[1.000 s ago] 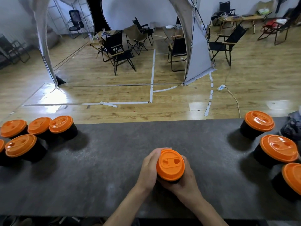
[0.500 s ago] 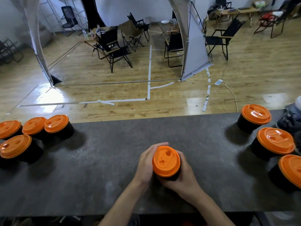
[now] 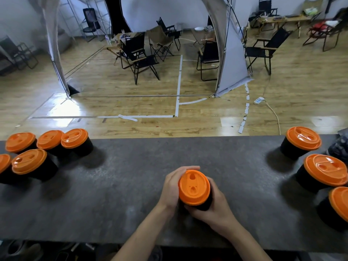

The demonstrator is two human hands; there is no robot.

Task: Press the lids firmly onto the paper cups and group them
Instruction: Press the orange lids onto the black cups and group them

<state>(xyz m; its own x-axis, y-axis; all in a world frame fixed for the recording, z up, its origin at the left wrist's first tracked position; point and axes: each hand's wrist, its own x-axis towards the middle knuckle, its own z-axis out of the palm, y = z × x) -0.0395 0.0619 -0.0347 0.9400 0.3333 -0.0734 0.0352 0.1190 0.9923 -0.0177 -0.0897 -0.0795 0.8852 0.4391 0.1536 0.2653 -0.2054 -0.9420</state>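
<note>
A black paper cup with an orange lid (image 3: 194,187) stands near the front middle of the dark grey table (image 3: 131,176). My left hand (image 3: 172,187) wraps round its left side and my right hand (image 3: 214,208) wraps round its right side and front. Several lidded black cups (image 3: 75,140) stand bunched together at the table's left end. Three more lidded cups (image 3: 301,142) stand apart at the right end, the nearest one (image 3: 339,206) cut off by the frame edge.
A dark patterned cloth (image 3: 339,147) lies at the table's far right edge. Beyond the table is a wooden floor with folding chairs (image 3: 139,59), a white tent frame and a power strip (image 3: 259,100).
The cup has turned between my hands: the lid's holes pointed right, now they line up toward the far side. Both hands stay round the cup in the same spot.
</note>
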